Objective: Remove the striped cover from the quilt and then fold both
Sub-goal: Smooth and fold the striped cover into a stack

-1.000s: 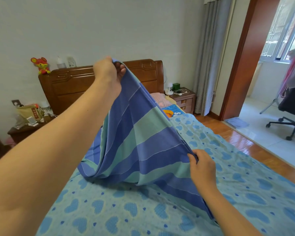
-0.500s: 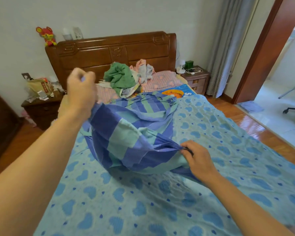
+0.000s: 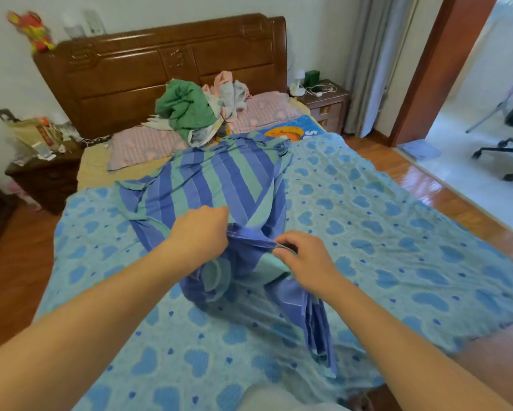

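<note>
The blue and teal striped cover (image 3: 219,179) lies stretched up the middle of the bed, on top of the light blue heart-patterned quilt (image 3: 397,247). My left hand (image 3: 200,229) grips the cover's near end in a fist. Just to its right, my right hand (image 3: 302,259) pinches a fold of the same edge. A loose strip of the cover trails down toward the bed's near edge below my right wrist.
A heap of green and pink clothes (image 3: 196,111) sits on the pink pillows by the wooden headboard (image 3: 166,63). Nightstands stand at the left (image 3: 42,176) and right (image 3: 323,105). Wooden floor runs along both sides. An office chair (image 3: 510,143) stands beyond the doorway.
My left hand has come down from head height to the bed, next to my right hand. The lifted cover has dropped and now lies spread along the quilt.
</note>
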A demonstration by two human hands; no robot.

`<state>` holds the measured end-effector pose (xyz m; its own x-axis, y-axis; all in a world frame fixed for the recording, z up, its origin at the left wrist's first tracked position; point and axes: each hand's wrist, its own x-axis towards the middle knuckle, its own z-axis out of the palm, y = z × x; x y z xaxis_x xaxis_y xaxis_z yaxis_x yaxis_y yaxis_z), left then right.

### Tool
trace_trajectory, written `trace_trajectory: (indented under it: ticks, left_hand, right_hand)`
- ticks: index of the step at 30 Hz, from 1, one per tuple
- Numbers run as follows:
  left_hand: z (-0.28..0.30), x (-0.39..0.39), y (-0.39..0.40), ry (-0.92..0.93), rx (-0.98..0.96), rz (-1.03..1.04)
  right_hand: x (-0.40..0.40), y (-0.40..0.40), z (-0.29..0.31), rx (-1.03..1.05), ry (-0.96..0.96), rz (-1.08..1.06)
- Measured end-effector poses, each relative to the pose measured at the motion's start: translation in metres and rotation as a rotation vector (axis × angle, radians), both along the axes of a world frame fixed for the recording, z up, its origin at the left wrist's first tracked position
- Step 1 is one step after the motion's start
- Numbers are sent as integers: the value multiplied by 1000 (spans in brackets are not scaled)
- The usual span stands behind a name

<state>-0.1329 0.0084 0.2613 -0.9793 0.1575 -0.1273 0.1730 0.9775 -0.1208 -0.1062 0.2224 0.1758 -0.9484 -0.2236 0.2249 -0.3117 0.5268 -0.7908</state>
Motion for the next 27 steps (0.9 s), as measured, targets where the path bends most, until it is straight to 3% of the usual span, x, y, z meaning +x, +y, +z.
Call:
trace_trajectory:
  ticks: [4, 8, 12, 15, 20, 24, 27]
  left_hand:
    - [36, -12, 5, 24, -21, -119]
    - [63, -13, 22, 188, 47, -252]
    - [90, -25, 25, 319, 191, -109]
    - [107, -34, 25, 379, 355, 43]
    - [121, -47, 31, 424, 571, 170]
    - [126, -53, 38, 416, 632, 180]
    - [126, -53, 43, 407, 644, 170]
  right_hand:
    - [6, 11, 5, -146, -102, -45]
    - [11, 16, -5, -101, -148, -58]
    - [26, 32, -50, 90, -227, -202]
    - [45, 48, -75, 66, -277, -266]
    - [62, 59, -97, -317, -505, -331]
    - [66, 50, -101, -1014, -874, -221]
    - [62, 44, -96, -1200, -873, -249]
